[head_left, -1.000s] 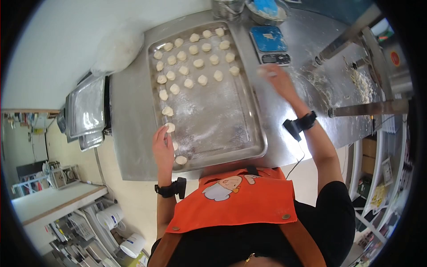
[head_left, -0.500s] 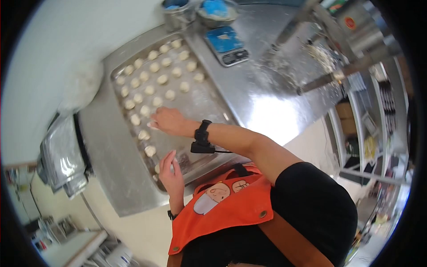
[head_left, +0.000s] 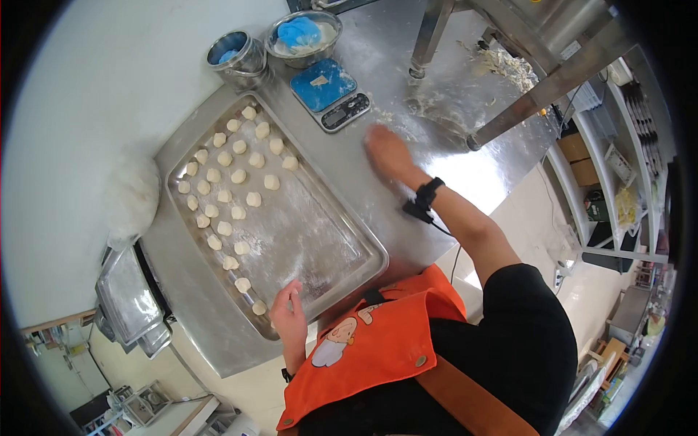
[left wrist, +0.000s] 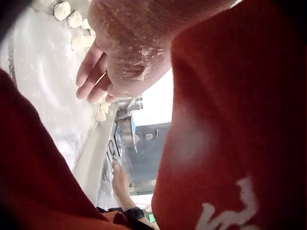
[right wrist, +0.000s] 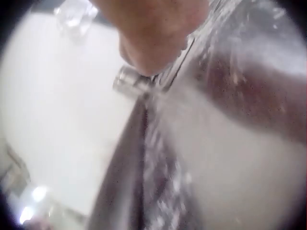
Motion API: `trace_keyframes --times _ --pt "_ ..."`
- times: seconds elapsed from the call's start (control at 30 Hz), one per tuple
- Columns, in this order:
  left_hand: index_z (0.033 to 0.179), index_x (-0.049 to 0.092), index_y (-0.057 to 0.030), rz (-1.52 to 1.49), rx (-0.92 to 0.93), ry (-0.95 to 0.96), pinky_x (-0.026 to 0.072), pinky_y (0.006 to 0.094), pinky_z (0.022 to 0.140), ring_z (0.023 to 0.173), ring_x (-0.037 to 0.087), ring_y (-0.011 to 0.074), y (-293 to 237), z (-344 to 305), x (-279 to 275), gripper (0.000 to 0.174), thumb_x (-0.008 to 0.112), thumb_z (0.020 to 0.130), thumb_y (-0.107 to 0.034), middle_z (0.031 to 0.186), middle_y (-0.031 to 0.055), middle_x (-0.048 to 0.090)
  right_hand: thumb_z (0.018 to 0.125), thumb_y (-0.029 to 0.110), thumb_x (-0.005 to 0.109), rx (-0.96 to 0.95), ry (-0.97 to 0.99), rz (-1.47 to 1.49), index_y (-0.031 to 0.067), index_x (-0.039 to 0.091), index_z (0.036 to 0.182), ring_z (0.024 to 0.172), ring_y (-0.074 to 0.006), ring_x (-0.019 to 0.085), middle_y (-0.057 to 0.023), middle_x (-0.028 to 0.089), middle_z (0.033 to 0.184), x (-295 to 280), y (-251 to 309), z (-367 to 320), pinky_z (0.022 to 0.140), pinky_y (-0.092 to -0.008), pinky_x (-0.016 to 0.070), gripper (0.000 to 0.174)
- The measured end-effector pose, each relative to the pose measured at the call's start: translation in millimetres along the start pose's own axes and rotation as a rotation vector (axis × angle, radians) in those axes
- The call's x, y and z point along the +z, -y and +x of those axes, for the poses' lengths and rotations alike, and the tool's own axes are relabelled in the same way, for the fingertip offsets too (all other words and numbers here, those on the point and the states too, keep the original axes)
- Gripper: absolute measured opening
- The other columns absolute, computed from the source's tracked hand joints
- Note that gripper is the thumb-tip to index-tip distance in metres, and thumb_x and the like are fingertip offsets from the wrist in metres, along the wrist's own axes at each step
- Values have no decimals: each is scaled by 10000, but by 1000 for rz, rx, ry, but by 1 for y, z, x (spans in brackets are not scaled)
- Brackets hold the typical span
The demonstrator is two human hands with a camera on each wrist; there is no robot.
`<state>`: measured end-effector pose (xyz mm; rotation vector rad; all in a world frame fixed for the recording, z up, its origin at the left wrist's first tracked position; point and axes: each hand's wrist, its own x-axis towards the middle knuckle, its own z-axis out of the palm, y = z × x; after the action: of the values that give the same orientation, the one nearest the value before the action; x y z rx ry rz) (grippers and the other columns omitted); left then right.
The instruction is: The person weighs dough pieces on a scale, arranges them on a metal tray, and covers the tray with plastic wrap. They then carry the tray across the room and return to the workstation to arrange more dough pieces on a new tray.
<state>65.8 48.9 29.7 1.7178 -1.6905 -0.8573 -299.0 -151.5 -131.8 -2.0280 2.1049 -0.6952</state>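
A large metal baking tray point(head_left: 309, 225) holds rows of small pale dough balls point(head_left: 254, 199), mostly toward its far and left sides. Over the tray's near edge, my left hand point(head_left: 289, 316) hovers with relaxed fingers and nothing in them. Dough residue clings to its skin in the left wrist view, where more dough balls point(left wrist: 75, 19) lie past the fingers. My right hand point(head_left: 391, 156), blurred by motion, is above the metal table right of the tray, below the kitchen scale point(head_left: 331, 97). Its fingers look loosely bent, with no dough ball showing.
A metal bowl point(head_left: 305, 36) of flour with a blue item and a metal pail point(head_left: 240, 62) stand behind the tray. Metal equipment legs point(head_left: 509, 116) rise at the right amid flour and dough scraps. A plastic bag point(head_left: 134, 192) and stacked trays point(head_left: 131, 294) are at left.
My right hand crossed left over the tray, then moved back right beside it. One more dough ball now sits beside the left column. My left hand drew back from the dough balls; the view turned.
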Motion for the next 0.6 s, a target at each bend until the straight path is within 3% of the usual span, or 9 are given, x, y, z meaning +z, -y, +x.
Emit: trace_keyframes --times 0.07,0.17,0.27,0.33,0.4,0.47,0.57,0.6 --pt "1053 649 -10 3 -17 9 497 323 803 879 660 245 -2 2 7 195 519 910 -37 934 133 680 893 210 496 -325 95 183 -13 521 1216 1244 -350 448 -210 500 1295 -11 42 -21 1055 -427 358 393" --pt "1063 647 -6 -5 -14 57 500 323 801 883 665 247 -13 7 15 200 524 910 -44 941 142 680 889 243 533 -561 191 185 -19 501 1251 1331 -322 357 -196 443 1374 12 67 -5 1117 -403 278 448" --pt "1080 640 0 52 13 94 502 327 796 889 670 249 -25 12 15 210 523 912 -52 950 153 680 879 265 557 -315 162 97 -13 500 1258 1335 -312 346 -181 424 1390 7 59 2 1126 -397 254 473" --pt "1081 638 2 50 7 65 503 328 791 889 673 251 -22 11 15 212 520 915 -58 952 156 681 867 245 568 -74 -94 -61 -12 525 1219 1316 -301 375 -169 467 1358 6 21 -8 1118 -402 269 437" --pt "1081 637 4 34 -24 50 504 328 787 885 674 252 -13 6 16 213 518 918 -62 950 158 682 866 217 554 -82 13 -339 -15 539 1191 1288 -306 405 -169 514 1307 -31 -23 -2 1094 -415 300 399" --pt "1079 637 8 12 -91 45 505 329 782 878 674 254 0 0 18 214 515 919 -64 945 159 683 878 182 513 150 37 -187 -19 542 1187 1279 -308 415 -178 547 1263 -63 -56 -1 1075 -419 317 370" --pt "1075 640 0 68 -68 74 507 326 774 862 674 254 5 -3 18 208 518 919 -65 935 154 683 863 133 478 110 -422 -750 -16 547 1168 1242 -349 431 -190 499 1296 -64 -138 12 1075 -445 299 346" --pt "1071 641 -4 75 -59 86 506 325 772 859 673 253 -1 -2 19 205 522 917 -67 933 151 682 855 122 476 202 -282 -731 -29 511 1216 1259 -347 419 -199 500 1293 -70 -156 23 1085 -447 284 393"
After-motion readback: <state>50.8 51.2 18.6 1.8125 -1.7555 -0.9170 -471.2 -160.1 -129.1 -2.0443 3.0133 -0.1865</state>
